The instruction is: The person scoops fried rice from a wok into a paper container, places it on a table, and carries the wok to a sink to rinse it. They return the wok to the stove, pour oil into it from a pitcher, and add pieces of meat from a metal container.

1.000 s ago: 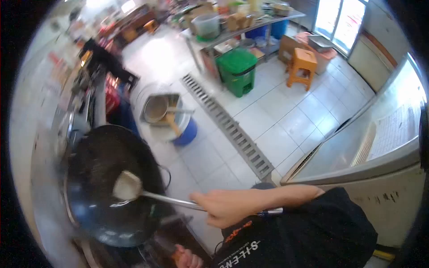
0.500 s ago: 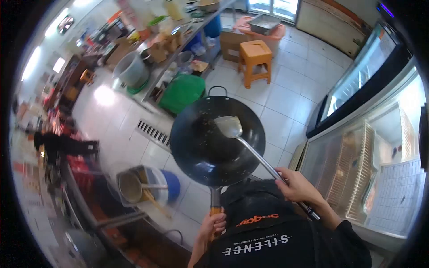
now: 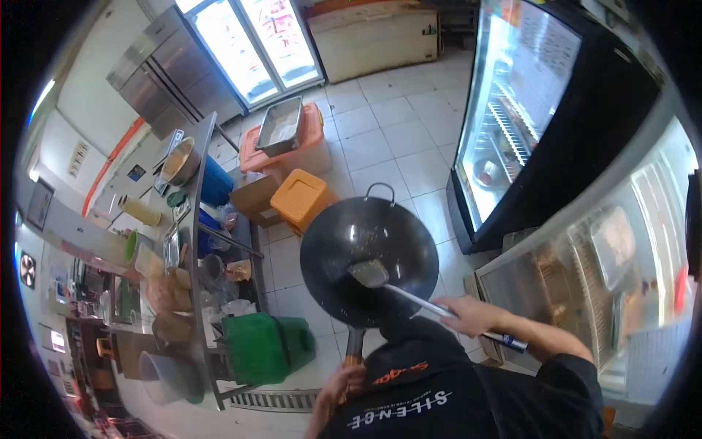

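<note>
Swung round, now near an orange plastic stool, the round black metal wok seems mid-carry, left hand clenched on its brown-ended handle, right hand gripping the long silvery metal spatula inside.

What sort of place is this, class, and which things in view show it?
Probably a commercial kitchen: a long-handled silvery metal spatula reaches into a large, round black wok, a tall black glass-fronted fridge stands nearby, and a grey metal upright cabinet stands further back.
</note>
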Tool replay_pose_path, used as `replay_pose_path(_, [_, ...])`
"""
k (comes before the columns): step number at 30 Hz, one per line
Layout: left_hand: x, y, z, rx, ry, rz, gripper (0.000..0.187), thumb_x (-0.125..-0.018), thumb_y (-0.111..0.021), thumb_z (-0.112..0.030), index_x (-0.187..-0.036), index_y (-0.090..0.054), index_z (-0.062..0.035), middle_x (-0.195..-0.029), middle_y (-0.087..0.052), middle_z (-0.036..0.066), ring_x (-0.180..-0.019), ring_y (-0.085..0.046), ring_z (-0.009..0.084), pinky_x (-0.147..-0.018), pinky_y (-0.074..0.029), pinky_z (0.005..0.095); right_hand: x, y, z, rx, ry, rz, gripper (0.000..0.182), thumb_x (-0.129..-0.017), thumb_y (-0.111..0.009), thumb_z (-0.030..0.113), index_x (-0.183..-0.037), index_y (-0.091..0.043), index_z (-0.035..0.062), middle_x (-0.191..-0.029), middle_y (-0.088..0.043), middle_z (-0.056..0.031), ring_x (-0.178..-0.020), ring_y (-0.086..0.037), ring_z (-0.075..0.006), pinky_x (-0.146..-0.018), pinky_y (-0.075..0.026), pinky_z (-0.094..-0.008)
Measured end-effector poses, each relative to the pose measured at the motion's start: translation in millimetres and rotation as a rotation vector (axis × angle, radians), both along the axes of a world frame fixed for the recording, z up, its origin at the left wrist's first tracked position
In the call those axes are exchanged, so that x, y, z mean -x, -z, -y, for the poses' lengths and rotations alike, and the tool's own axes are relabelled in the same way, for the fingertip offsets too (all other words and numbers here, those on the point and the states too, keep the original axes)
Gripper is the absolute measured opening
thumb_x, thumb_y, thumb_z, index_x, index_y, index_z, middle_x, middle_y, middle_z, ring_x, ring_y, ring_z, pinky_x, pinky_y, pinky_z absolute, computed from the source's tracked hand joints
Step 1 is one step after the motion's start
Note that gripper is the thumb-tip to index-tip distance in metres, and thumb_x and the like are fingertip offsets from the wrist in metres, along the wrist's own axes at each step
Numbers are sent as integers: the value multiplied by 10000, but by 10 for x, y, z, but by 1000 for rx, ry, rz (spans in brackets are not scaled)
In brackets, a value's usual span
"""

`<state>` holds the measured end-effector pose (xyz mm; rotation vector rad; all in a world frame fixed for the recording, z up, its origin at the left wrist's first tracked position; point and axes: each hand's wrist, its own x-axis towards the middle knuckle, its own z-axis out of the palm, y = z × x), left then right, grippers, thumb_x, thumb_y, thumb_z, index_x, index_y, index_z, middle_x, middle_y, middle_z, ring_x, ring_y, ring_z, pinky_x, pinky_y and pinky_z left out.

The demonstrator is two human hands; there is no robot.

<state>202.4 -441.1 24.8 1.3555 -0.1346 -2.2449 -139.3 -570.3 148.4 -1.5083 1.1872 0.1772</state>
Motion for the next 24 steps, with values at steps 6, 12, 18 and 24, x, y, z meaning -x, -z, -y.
replay_pose_path(6, [-711,-12,2294,-85,54,-147,221,-841,-575,-16,-1008,-440,-67,-634,-390,-45,-444,-364,14,-344,-287,161,178,-486,2083,-297,-144,-13,442,-940,-464,230,-1356,-416,85,-695,-593,-78,-614,-612,-178,-572,-504,-346])
replay_pose_path(12, [-837,149,4587,-90,173,-192,249,-830,-573,7,-1028,-435,-58,-670,-410,-36,-430,-354,10,-336,-286,162,-294,153,4369,-153,-187,88,509,-952,-447,240,-1429,-340,98,-673,-545,-71,-575,-581,-140,-555,-494,-288])
replay_pose_path(18, [-434,194,7133,-109,288,-170,248,-833,-604,-84,-1040,-468,-78,-629,-403,-51,-468,-376,34,-400,-334,197,663,-62,6586,-197,-180,175,413,-921,-451,198,-1306,-465,49,-615,-535,-55,-468,-546,-152,-440,-445,-285])
replay_pose_path(24, [448,348,9686,-14,382,-184,226,-828,-575,-101,-1036,-505,-49,-685,-494,6,-498,-454,107,-440,-383,242,716,577,8345,-19,275,152,385,-965,-426,235,-1278,-408,12,-624,-564,-76,-511,-575,-161,-455,-458,-298])
